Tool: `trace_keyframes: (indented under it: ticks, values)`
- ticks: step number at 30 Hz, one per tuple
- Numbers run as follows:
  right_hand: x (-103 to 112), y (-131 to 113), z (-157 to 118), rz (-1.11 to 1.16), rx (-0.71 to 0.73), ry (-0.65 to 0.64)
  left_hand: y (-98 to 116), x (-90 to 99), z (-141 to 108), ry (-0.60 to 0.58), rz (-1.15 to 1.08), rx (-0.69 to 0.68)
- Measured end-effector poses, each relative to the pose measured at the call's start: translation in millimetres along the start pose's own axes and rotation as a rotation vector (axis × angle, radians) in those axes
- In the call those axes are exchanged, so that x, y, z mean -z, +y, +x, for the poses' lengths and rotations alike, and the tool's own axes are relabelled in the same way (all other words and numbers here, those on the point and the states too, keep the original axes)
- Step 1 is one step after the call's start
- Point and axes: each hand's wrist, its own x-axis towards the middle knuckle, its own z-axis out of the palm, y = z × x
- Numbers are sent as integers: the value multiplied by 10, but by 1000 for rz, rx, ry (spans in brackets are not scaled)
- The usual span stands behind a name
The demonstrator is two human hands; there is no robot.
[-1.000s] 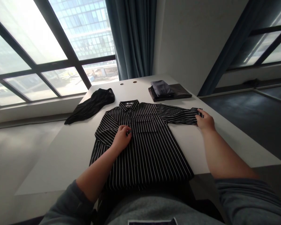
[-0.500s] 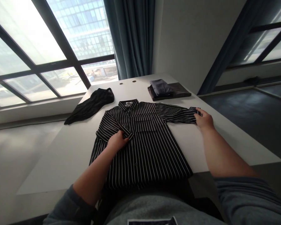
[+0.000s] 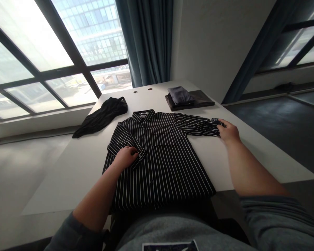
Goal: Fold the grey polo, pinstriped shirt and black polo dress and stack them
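A striped shirt point(image 3: 162, 164) is lying on the white table point(image 3: 68, 174), its folded-in sleeve point(image 3: 122, 137) sitting under the left hand point(image 3: 126, 157), which is resting half-curled, its hold unclear. The right hand point(image 3: 228, 131) is pinching the outstretched sleeve's point(image 3: 196, 124) end.

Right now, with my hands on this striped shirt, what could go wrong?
If your right hand tugs the outstretched sleeve, the striped shirt could skew. The bent sleeve by your left hand lies over the front and might crease. The hem reaches the near edge of the table, so the shirt could slip toward you.
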Motion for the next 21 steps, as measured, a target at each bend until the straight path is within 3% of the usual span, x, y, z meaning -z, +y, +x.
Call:
trace_keyframes:
  ticks: [6, 13, 21]
  values:
    - [38, -88, -26, 52, -95, -4, 22, -146, -28, 75, 32, -67]
    - [49, -132, -44, 15, -112, -46, 138, -197, 30, 345, 123, -109]
    - [41, -94, -40, -43, -80, 56, 100, -479, 412, 115, 156, -22]
